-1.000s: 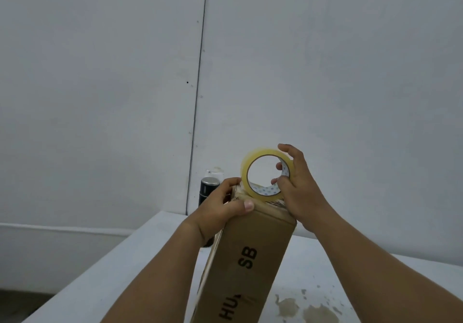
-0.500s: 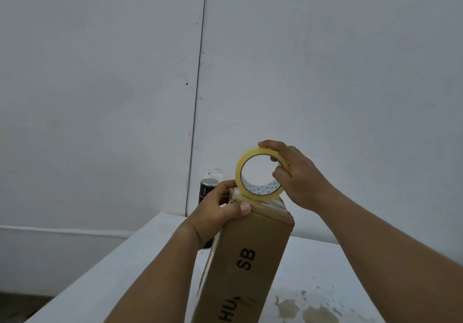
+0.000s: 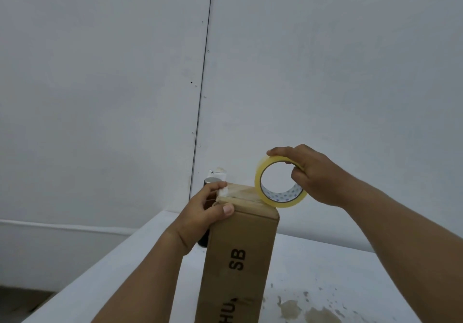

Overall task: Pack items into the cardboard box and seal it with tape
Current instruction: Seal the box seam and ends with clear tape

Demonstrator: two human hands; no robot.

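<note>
Tape roll (image 3: 281, 197) has moved right across box (image 3: 240, 260).

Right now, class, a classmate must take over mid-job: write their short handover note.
Left hand grips the top left edge of the cardboard box, fingers pinning the tape end there.
Right hand holds the tape roll upright on the box top, at its right edge.
The box stands upright on the table, a dark can behind it.
Done: flaps closed, tape laid across the top. Contents cannot be seen.
Left: probably run the tape down the right side, cut it, press it flat.
</note>
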